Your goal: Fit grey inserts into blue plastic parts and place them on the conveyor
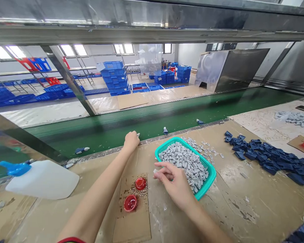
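Note:
My left hand [131, 141] is closed at the near edge of the green conveyor belt [121, 123]. A bit of something pale shows at its fingertips; the rest is hidden behind the fingers. My right hand [176, 185] pinches a small light-grey plastic piece [155, 171] between thumb and fingers, over the left side of a teal basket [212, 175]. Many grey plastic pieces [179, 157] fill that basket. Left of the right hand, two small red cups [130, 203] sit on a stained cardboard strip [131, 227]; the nearer one contains liquid.
Dark blue parts [263, 153] lie piled at right, and loose grey pieces [210, 152] lie behind the basket. Blue parts with pale tips [165, 130] rest on the belt. A white bottle [43, 179] lies at left. Metal posts [68, 81] and an overhead beam [152, 17] frame the bench.

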A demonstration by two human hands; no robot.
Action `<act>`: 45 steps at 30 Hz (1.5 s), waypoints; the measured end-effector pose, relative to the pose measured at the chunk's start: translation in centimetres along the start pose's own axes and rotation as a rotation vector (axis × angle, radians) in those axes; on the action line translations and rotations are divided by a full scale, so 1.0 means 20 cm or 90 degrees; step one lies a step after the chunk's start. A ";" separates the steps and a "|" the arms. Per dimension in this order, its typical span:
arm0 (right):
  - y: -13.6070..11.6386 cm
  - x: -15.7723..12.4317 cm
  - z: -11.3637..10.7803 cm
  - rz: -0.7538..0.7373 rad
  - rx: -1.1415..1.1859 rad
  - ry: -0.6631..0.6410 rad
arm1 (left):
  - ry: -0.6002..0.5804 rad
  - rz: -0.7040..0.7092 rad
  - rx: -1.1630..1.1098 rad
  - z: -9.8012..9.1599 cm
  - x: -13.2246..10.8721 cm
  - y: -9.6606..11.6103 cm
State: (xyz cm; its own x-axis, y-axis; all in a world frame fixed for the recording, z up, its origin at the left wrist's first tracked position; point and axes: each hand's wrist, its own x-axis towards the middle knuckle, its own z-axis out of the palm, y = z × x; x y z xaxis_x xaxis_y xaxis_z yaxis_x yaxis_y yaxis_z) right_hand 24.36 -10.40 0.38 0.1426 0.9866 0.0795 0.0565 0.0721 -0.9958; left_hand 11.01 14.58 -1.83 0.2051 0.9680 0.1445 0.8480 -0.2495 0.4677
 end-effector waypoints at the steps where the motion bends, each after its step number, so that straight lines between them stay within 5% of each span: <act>1: 0.00 -0.01 0.02 0.023 0.030 -0.007 | -0.008 -0.005 -0.034 -0.02 -0.02 0.01; 4: 0.03 -0.03 0.09 0.074 0.062 -0.037 | -0.023 0.006 -0.160 -0.12 -0.17 0.02; 9: 0.09 -0.05 0.19 0.081 0.020 -0.069 | 0.003 0.035 -0.366 -0.33 -0.63 0.02; 13: 0.12 -0.03 0.24 0.097 0.043 -0.019 | 0.097 -0.051 -0.554 -0.41 -0.98 -0.01; 16: 0.15 -0.01 0.25 0.106 0.045 0.007 | 0.129 -0.133 -0.601 -0.41 -1.12 -0.04; 26: 0.11 -0.01 0.25 0.130 0.051 0.018 | 0.127 -0.223 -0.721 -0.33 -1.17 -0.05; 45: 0.04 -0.06 0.21 0.255 0.245 -0.218 | 0.058 -0.171 -0.727 -0.26 -1.25 0.07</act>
State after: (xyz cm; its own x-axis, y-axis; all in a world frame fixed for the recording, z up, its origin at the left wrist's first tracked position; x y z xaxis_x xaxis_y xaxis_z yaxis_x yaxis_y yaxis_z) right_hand 20.06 -10.88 -0.77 -0.2473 0.9344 -0.2565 -0.3029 -0.3260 -0.8955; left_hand 4.54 -10.16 -0.16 0.0113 0.9992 -0.0381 -0.0806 0.0389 0.9960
